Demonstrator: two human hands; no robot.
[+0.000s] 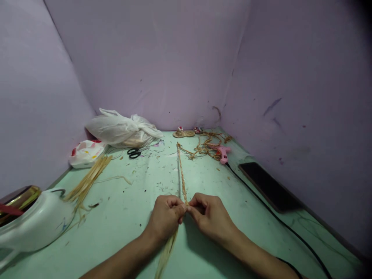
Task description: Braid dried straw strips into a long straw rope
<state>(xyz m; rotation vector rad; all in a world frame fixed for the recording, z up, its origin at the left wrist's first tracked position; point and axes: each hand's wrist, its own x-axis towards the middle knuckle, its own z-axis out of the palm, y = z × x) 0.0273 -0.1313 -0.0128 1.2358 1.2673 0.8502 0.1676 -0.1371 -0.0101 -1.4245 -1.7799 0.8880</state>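
A thin tan braid (pixel 182 176) of dried plant fibre runs from the back of the green table down to my two hands. My left hand (pixel 167 215) pinches its near end between thumb and fingers. Right beside it, my right hand (pixel 208 215) pinches the same end, the fingertips of both almost meeting. Loose pale fibre strands (pixel 168 252) hang below my left hand toward the table's front edge. Farther back, the braid joins a loose tangle of braided cord (pixel 210 143). The exact crossing of strands is hidden by my fingertips.
At left lie a bundle of dry strips (pixel 90 178), a white container (pixel 37 228), a tissue packet (pixel 87 154), black-handled scissors (pixel 134 153) and a white plastic bag (pixel 122 128). At right are a pink glue gun (pixel 223 154), its black cable (pixel 270 209) and a phone (pixel 269 186). Walls enclose the table.
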